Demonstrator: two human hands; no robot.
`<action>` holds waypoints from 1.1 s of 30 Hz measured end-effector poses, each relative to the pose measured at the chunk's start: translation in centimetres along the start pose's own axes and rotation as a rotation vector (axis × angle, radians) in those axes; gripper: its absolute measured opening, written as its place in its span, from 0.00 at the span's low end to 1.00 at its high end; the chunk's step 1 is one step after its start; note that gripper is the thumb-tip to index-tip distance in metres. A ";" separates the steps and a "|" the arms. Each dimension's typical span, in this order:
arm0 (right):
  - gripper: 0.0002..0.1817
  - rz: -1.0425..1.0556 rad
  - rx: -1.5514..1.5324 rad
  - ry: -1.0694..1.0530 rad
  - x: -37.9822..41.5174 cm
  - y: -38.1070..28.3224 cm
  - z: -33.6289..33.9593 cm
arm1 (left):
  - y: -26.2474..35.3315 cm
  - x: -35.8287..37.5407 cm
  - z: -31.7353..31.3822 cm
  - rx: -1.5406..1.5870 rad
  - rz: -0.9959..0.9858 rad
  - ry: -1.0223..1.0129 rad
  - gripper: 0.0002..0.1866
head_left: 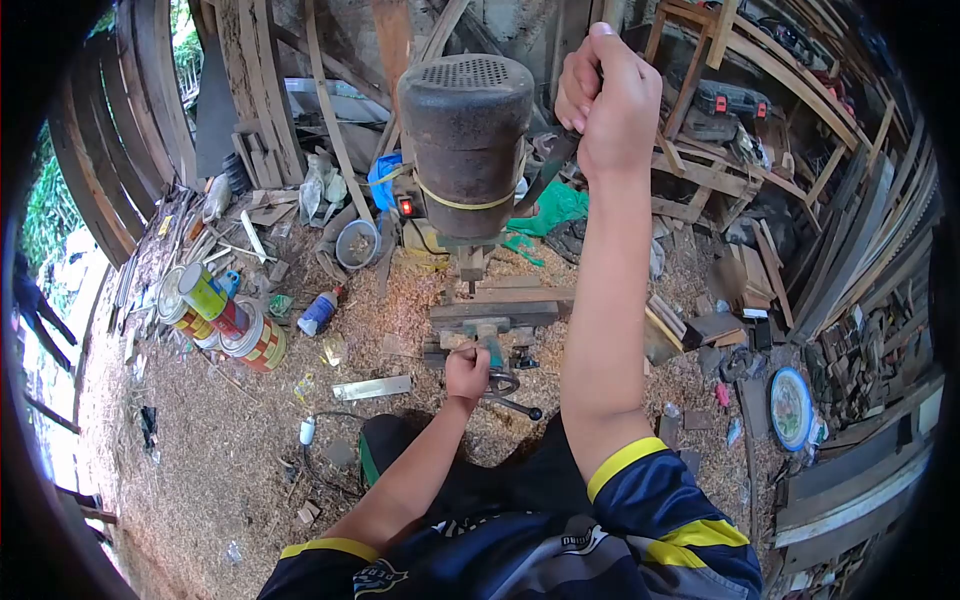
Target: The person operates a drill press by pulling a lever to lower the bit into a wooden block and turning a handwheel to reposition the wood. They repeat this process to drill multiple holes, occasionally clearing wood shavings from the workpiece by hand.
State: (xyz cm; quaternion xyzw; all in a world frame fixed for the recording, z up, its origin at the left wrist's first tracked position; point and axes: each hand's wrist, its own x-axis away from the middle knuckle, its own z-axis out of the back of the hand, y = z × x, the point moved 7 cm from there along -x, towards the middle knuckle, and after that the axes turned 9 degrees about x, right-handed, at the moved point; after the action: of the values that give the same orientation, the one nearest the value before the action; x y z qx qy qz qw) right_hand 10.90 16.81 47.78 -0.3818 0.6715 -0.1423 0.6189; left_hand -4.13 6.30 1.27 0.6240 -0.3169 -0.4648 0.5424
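In front of me stands a drill-press-like machine (465, 140) with a dark, rounded motor housing and a small red-lit switch (406, 207). My right hand (610, 105) is raised beside the housing, its fingers curled round the upper end of a dark lever (548, 172); the grip itself is partly hidden. Below the spindle (471, 268), a wooden piece (495, 312) lies across the machine's vise. My left hand (467, 373) is closed at the front of the vise, left of a round handwheel (503, 383). What its fingers hold is hidden. A ball-ended crank (515, 406) sticks out below the wheel.
Wood shavings cover the floor (220, 450). To the left are paint cans (255, 340), a blue bottle (319, 313) and a bucket (358, 245). A metal-coloured strip (372, 388) lies near my left arm. Stacked boards (860, 240) and a round tray (791, 408) stand right.
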 end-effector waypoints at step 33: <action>0.23 0.333 0.232 -0.051 20.2 -1.8 2.2 | -0.1 -0.3 -0.1 -0.165 -0.022 -0.059 0.12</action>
State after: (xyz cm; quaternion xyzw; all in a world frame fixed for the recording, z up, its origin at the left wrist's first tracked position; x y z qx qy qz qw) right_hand 14.71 2.33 33.95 -0.1951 0.6886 -0.1048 0.6905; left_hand -4.17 6.64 1.27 0.5668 -0.2867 -0.5133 0.5771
